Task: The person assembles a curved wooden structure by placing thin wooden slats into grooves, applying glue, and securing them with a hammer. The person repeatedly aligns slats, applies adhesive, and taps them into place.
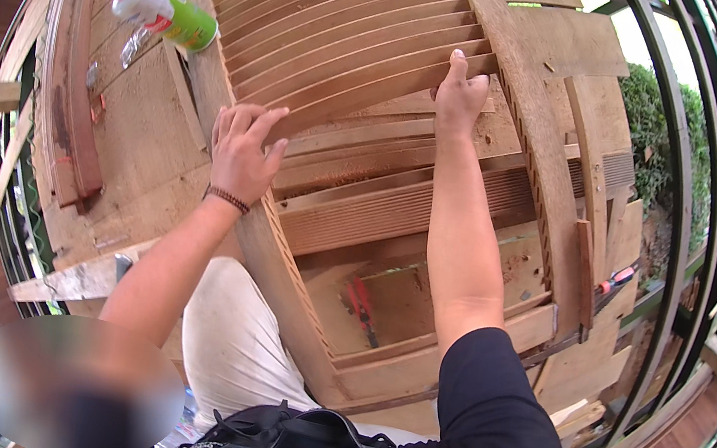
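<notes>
A wooden louvre frame (521, 147) lies in front of me, its upper part filled with a row of thin curved-looking slats. The lowest wooden slat (379, 96) spans between the two notched side rails. At its right end, my right hand (461, 100) is closed on the slat, thumb up along it and fingers curled below. My left hand (244, 145) is at the slat's left end over the left rail (279, 254), with the slat between thumb and forefinger. Part of that grip is hidden by the hand itself.
A white and green glue bottle (167, 9) with a red nozzle lies left of the frame. Red-handled pliers (359, 309) lie inside the frame's lower opening. Grooved boards (358, 224) pass beneath. A red-handled tool (617, 277) lies at right, near metal railings (689, 183).
</notes>
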